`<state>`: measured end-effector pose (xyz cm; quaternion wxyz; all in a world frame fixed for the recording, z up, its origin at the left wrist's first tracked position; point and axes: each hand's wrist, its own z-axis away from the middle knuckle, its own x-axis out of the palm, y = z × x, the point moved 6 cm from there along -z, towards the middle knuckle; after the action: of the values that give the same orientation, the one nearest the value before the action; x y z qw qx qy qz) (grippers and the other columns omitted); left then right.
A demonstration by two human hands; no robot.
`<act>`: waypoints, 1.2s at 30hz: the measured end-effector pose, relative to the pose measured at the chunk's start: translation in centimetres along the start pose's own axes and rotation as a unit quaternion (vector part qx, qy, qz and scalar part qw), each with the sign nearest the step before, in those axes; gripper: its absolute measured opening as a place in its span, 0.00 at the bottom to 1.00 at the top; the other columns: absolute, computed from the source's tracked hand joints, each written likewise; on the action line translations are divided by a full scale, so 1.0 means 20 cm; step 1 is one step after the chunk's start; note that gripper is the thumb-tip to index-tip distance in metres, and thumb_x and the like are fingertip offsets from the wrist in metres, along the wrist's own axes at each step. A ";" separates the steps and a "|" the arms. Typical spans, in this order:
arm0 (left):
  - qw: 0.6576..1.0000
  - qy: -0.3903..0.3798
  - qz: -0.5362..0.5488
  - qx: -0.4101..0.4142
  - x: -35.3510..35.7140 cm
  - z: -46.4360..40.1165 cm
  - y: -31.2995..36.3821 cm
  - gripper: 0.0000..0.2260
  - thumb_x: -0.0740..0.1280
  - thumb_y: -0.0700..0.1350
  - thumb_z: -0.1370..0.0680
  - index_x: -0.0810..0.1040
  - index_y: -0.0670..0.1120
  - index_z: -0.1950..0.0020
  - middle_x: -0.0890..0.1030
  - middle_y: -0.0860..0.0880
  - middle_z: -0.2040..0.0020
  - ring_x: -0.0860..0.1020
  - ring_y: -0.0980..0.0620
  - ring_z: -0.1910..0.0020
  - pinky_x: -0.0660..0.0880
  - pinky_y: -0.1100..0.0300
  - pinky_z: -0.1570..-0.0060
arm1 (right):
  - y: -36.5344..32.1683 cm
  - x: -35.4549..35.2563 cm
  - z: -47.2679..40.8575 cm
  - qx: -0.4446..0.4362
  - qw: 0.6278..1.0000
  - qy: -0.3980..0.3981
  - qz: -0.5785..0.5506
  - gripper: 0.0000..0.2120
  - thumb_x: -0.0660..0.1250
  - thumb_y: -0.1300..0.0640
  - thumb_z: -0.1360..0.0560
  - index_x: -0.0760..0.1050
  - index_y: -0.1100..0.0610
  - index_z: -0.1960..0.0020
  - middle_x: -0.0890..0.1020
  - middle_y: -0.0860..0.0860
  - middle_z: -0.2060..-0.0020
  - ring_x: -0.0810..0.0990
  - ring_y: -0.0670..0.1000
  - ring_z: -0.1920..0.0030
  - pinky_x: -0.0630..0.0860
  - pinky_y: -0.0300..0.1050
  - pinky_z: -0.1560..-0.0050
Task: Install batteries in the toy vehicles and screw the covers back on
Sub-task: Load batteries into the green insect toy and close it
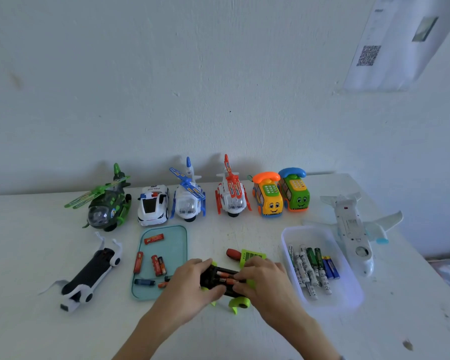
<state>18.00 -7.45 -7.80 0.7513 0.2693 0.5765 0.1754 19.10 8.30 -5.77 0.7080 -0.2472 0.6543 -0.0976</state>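
While the upturned toy car (225,284) lies on the white table (24,255) between the teal tray (177,242) and the clear tub (291,235), it is held from both sides. The left hand (190,279) is curled around the car's left end, and the fingers of the right hand (263,276) are pressed down on the orange batteries (225,278) seated in the open compartment. Light, stiff plastic is to be expected of the car, so little force should be needed, but the lime-green wheels (240,302) and fins look thin and are better left ungripped; the black body is the firmer place to be held. The batteries are smooth and round and may be expected to roll or spring out against the contacts unless pushed flat. The green cover (252,255) and the red-handled screwdriver (233,253) lie just behind the car, touching or nearly so. More loose batteries are seen in the tray and the tub. Whether every slot is filled cannot be told.
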 end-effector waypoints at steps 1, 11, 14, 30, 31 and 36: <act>1.000 0.005 -0.001 0.005 0.02 0.01 -0.03 0.32 0.71 0.57 0.27 0.66 0.50 0.26 0.72 0.54 0.35 0.71 0.57 0.39 0.67 0.68 0.42 | -0.01 -0.01 -0.01 -0.011 1.000 -0.008 0.006 0.12 0.63 0.46 0.23 0.79 0.45 0.43 0.75 0.42 0.45 0.70 0.45 0.42 0.60 0.42 0.44; 0.992 0.089 0.059 0.064 0.05 -0.02 -0.09 0.25 0.78 0.55 0.35 0.73 0.58 0.42 0.71 0.64 0.44 0.69 0.60 0.42 0.60 0.76 0.45 | 0.42 -0.52 -0.04 0.159 0.981 0.106 -0.013 0.03 0.71 0.55 0.27 0.78 0.51 0.59 0.81 0.47 0.61 0.79 0.46 0.62 0.75 0.43 0.62; 0.989 0.092 0.086 0.081 0.06 -0.02 -0.09 0.24 0.77 0.60 0.38 0.71 0.59 0.48 0.73 0.64 0.47 0.70 0.64 0.45 0.64 0.73 0.46 | 0.48 -0.45 -0.01 0.202 0.974 0.071 0.072 0.02 0.70 0.55 0.27 0.80 0.52 0.58 0.81 0.47 0.62 0.80 0.48 0.65 0.72 0.38 0.69; 0.936 0.265 0.119 0.199 -0.10 0.02 0.00 0.19 0.74 0.44 0.40 0.75 0.50 0.52 0.73 0.55 0.52 0.75 0.54 0.54 0.76 0.64 0.55 | -0.17 -0.21 -0.06 0.086 0.987 0.092 -0.096 0.13 0.72 0.51 0.28 0.80 0.54 0.45 0.76 0.45 0.49 0.72 0.40 0.56 0.66 0.22 0.59; 0.929 0.287 0.100 0.213 -0.14 0.03 0.03 0.19 0.75 0.43 0.40 0.75 0.50 0.51 0.73 0.54 0.52 0.75 0.54 0.54 0.77 0.61 0.54 | -0.19 -0.22 -0.06 0.094 0.985 0.096 -0.110 0.14 0.72 0.50 0.29 0.79 0.53 0.45 0.76 0.46 0.51 0.72 0.40 0.59 0.66 0.21 0.61; 0.902 0.353 0.036 0.246 -0.25 0.05 0.12 0.22 0.77 0.38 0.40 0.72 0.51 0.52 0.73 0.53 0.51 0.73 0.53 0.55 0.78 0.50 0.57 | -0.25 -0.25 -0.09 0.100 0.976 0.121 -0.150 0.18 0.74 0.49 0.32 0.78 0.49 0.43 0.80 0.46 0.54 0.75 0.39 0.60 0.67 0.24 0.64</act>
<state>17.74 -8.61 -2.38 0.4019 0.3869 0.8183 0.1386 17.63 5.96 0.92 0.6223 -0.2562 0.6775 -0.2968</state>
